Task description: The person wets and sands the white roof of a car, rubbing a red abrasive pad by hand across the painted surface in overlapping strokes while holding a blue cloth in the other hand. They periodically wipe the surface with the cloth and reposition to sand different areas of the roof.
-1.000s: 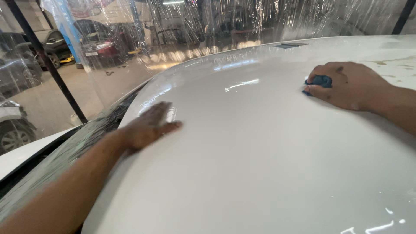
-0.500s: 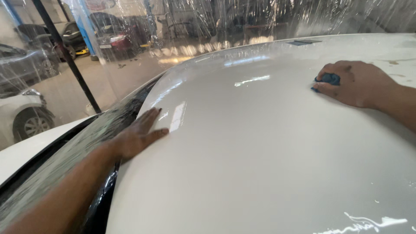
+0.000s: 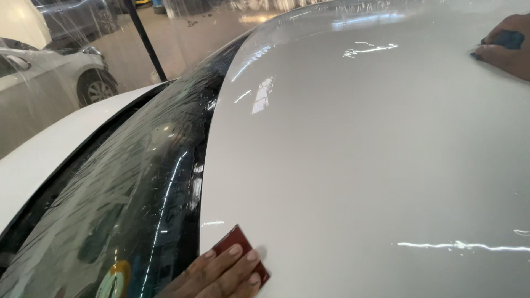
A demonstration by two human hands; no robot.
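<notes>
A glossy white car roof [image 3: 359,154] fills most of the view, with the wet dark windshield [image 3: 138,187] to its left. My left hand [image 3: 221,276] is at the bottom edge, its fingers pressed flat on a small red squeegee card [image 3: 236,241] lying on the roof right by the windshield edge. My right hand [image 3: 510,55] is far off at the top right corner of the roof, curled over a dark blue pad [image 3: 505,38]. Both forearms are mostly out of frame.
The car's white hood [image 3: 55,160] runs along the lower left below the windshield. A black pole [image 3: 144,38] stands behind it, with a clear plastic curtain. Beyond that a white parked car [image 3: 66,72] sits on a concrete floor.
The view has dropped toward the windshield. My left hand has pulled back from the roof's upper edge to the lower edge and now presses a red card. My right hand stays on the blue pad.
</notes>
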